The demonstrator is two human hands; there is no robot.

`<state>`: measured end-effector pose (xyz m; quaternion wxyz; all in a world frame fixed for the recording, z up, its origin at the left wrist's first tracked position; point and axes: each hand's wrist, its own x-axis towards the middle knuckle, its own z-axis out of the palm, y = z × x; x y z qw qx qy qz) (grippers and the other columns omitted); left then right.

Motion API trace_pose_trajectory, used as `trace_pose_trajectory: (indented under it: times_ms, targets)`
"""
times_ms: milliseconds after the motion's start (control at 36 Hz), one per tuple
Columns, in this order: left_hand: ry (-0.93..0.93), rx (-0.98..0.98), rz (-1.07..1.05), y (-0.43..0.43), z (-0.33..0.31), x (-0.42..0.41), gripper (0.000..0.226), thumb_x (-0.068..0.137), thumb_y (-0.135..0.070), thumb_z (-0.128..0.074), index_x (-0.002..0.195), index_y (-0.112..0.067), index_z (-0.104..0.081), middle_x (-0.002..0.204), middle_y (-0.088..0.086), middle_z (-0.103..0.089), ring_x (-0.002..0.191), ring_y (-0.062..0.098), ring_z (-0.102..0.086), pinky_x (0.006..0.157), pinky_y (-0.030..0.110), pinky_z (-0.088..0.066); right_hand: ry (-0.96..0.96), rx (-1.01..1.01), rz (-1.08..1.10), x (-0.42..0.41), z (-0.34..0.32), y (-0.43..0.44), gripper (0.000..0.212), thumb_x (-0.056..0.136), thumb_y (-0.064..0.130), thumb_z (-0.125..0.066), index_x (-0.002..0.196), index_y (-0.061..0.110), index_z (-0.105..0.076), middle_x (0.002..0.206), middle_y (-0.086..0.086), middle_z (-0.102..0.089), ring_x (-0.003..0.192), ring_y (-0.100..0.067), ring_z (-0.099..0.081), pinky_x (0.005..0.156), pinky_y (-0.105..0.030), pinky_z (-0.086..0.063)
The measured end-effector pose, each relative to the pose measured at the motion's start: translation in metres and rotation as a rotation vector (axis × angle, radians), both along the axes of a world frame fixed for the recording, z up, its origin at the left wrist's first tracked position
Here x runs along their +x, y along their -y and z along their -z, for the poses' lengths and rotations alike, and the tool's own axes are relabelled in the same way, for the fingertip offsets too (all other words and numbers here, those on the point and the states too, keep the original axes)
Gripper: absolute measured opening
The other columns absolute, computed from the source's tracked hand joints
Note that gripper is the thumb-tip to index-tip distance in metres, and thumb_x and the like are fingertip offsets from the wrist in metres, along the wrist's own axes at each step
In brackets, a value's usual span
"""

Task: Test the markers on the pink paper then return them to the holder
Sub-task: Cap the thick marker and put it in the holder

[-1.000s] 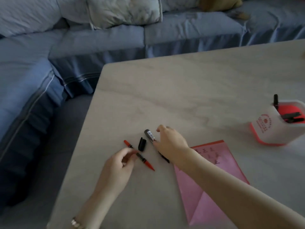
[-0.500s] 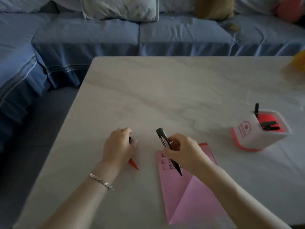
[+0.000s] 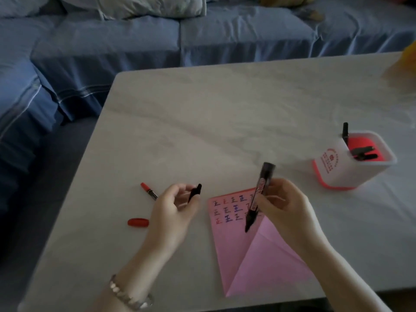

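Note:
My right hand (image 3: pixel 282 204) grips an uncapped black marker (image 3: pixel 258 195), its tip resting on the pink paper (image 3: pixel 238 248) just below rows of written test marks. My left hand (image 3: pixel 173 210) holds the marker's black cap (image 3: pixel 195 192) between thumb and fingers, left of the paper. A red pen (image 3: pixel 148 191) lies on the table partly behind my left hand, and its red cap (image 3: pixel 138 222) lies loose nearby. The white holder with a red base (image 3: pixel 337 170) stands at the right, with several dark markers inside.
The pale marble table (image 3: pixel 202 122) has its left and near edges close to my arms. A blue sofa (image 3: pixel 135 41) with cushions wraps around the far and left sides. Something yellow (image 3: pixel 408 56) shows at the table's far right edge.
My left hand lifted off the red pen and now holds the black cap up. My right hand brought the black marker's tip down onto the pink paper. The red cap has come into view.

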<state>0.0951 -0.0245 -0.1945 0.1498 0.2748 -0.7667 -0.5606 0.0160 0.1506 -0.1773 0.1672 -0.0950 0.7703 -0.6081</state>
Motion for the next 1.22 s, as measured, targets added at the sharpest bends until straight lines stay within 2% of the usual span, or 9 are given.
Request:
trace_pose_trajectory:
  times_ms: [111, 194, 278, 556, 722, 806, 889, 1028, 1222]
  targets:
    - [-0.110, 0.237, 0.053, -0.018, -0.012, 0.009, 0.013, 0.086, 0.001, -0.055, 0.090, -0.009, -0.062, 0.079, 0.000, -0.070, 0.071, 0.009, -0.067, 0.059, 0.018, -0.053, 0.040, -0.259, 0.116, 0.004, -0.012, -0.007, 0.030, 0.081, -0.003, -0.058, 0.101, 0.019, -0.051, 0.081, -0.003, -0.068, 0.076, -0.015, -0.067, 0.072, -0.029, -0.056]
    - [-0.099, 0.225, 0.093, -0.027, -0.012, 0.012, 0.018, 0.086, -0.001, -0.056, 0.090, -0.016, -0.065, 0.075, -0.004, -0.071, 0.068, 0.008, -0.065, 0.063, 0.018, -0.053, 0.022, -0.381, 0.154, 0.009, -0.017, -0.010, 0.058, 0.081, -0.009, -0.054, 0.121, 0.030, -0.040, 0.077, -0.002, -0.070, 0.072, -0.015, -0.066, 0.073, -0.032, -0.056]
    - [-0.072, 0.209, 0.129, -0.034, -0.011, 0.016, 0.021, 0.084, -0.001, -0.060, 0.090, -0.020, -0.066, 0.074, -0.001, -0.070, 0.066, 0.010, -0.064, 0.069, 0.021, -0.054, -0.013, -0.470, 0.193, 0.014, -0.019, -0.011, 0.070, 0.079, -0.012, -0.053, 0.119, 0.044, -0.037, 0.070, 0.001, -0.067, 0.068, -0.011, -0.064, 0.073, -0.033, -0.056]
    - [-0.064, 0.269, 0.123, -0.048, -0.011, 0.020, 0.028, 0.074, 0.003, -0.069, 0.084, -0.023, -0.067, 0.081, -0.011, -0.073, 0.074, 0.002, -0.067, 0.065, 0.009, -0.047, -0.004, -0.572, 0.230, 0.028, -0.014, -0.008, 0.063, 0.061, 0.018, -0.068, 0.117, 0.038, -0.047, 0.074, -0.004, -0.067, 0.077, -0.019, -0.066, 0.072, -0.036, -0.058]
    - [-0.131, 0.239, 0.147, -0.054, -0.021, 0.022, 0.029, 0.072, 0.003, -0.070, 0.084, -0.023, -0.069, 0.079, -0.012, -0.074, 0.072, 0.001, -0.068, 0.063, 0.007, -0.047, 0.052, -0.595, 0.191, 0.036, -0.010, -0.007, 0.062, 0.057, 0.023, -0.073, 0.112, 0.042, -0.051, 0.078, -0.010, -0.070, 0.072, -0.020, -0.068, 0.064, -0.027, -0.056]
    - [-0.134, 0.234, 0.135, -0.055, -0.024, 0.021, 0.030, 0.071, 0.003, -0.070, 0.081, -0.025, -0.069, 0.072, -0.012, -0.073, 0.064, 0.000, -0.066, 0.059, 0.007, -0.046, 0.075, -0.599, 0.217, 0.040, -0.009, -0.008, 0.052, 0.065, 0.017, -0.063, 0.111, 0.037, -0.050, 0.075, -0.014, -0.071, 0.069, -0.021, -0.069, 0.060, -0.025, -0.056]
    - [-0.137, 0.214, 0.141, -0.054, -0.026, 0.021, 0.024, 0.069, -0.008, -0.072, 0.079, -0.030, -0.070, 0.069, -0.006, -0.072, 0.058, 0.003, -0.063, 0.056, 0.012, -0.048, 0.097, -0.593, 0.226, 0.038, -0.007, -0.014, 0.049, 0.062, 0.030, -0.067, 0.110, 0.032, -0.054, 0.077, -0.011, -0.073, 0.069, -0.020, -0.070, 0.061, -0.025, -0.056]
    - [-0.091, 0.202, 0.233, -0.053, -0.036, 0.017, 0.024, 0.061, -0.027, -0.071, 0.085, -0.027, -0.069, 0.069, -0.015, -0.070, 0.054, -0.002, -0.060, 0.050, 0.010, -0.045, 0.133, -0.550, 0.215, 0.033, -0.002, -0.024, 0.059, 0.044, 0.052, -0.082, 0.095, 0.024, -0.071, 0.084, -0.009, -0.074, 0.074, -0.021, -0.071, 0.064, -0.024, -0.056]
    - [-0.092, 0.203, 0.201, -0.058, -0.039, 0.010, 0.026, 0.054, -0.028, -0.076, 0.080, -0.026, -0.072, 0.071, -0.005, -0.074, 0.057, 0.015, -0.067, 0.043, 0.017, -0.048, 0.116, -0.567, 0.208, 0.031, -0.002, -0.030, 0.056, 0.041, 0.050, -0.084, 0.090, 0.025, -0.074, 0.082, -0.006, -0.075, 0.072, -0.019, -0.071, 0.063, -0.023, -0.056]
